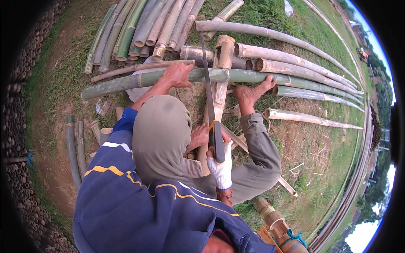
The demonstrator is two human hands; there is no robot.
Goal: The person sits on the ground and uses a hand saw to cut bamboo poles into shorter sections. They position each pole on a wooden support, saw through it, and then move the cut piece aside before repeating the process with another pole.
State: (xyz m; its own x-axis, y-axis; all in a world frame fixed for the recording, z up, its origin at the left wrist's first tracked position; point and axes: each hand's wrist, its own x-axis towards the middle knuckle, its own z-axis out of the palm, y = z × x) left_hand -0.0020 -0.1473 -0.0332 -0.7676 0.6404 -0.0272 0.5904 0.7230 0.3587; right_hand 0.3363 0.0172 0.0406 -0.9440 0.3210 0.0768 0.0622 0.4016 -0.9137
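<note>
A long green bamboo pole lies crosswise before me, over an upright-looking bamboo support. My left hand is closed over the pole, left of the support. In my right hand, which wears a white knit glove, is a handsaw with a black and yellow handle. Its long blade points away from me and crosses the pole just left of the support; whether its teeth are in the bamboo I cannot tell. My bare right foot presses against the pole farther right. My other foot is beside the support's base.
Several cut bamboo lengths are piled at the far left. More long poles stretch away on the right. Short pieces lie near my left side. A bamboo piece with a blue tie is at the lower right. Stacked bamboo lines the left edge.
</note>
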